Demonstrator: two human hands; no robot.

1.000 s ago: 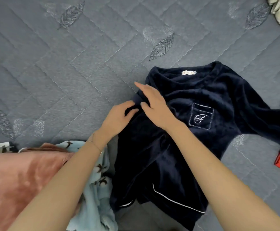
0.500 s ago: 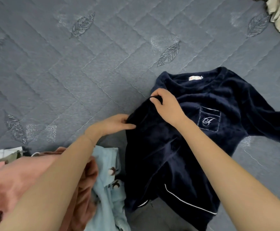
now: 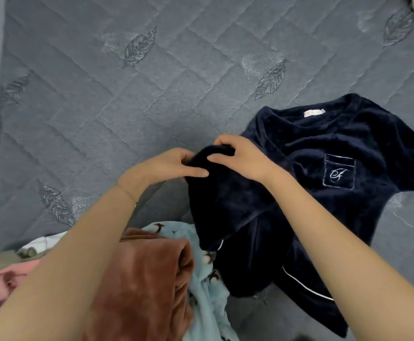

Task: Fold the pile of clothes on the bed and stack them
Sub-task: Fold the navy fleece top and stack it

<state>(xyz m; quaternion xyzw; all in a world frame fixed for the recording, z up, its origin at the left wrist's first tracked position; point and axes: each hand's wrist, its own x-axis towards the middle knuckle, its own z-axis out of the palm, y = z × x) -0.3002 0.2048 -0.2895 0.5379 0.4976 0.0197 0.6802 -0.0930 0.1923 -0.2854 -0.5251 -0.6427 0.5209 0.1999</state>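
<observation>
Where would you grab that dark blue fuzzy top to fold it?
The raised sleeve fold at its left edge, approached from the near left, is probably best. The navy top lies spread, front up, collar away; only this ridge stands proud, which the left hand and right hand pinch.

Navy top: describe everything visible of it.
The navy top is dark, plush, fleece-like, lying front up on the grey quilted bed, neckline away from the person. It has a round neck with a small label, a white-stitched chest pocket with a monogram, and white piping near the hem. The left hand and right hand pinch a raised bunch of fabric at its side. It touches a light blue garment.
</observation>
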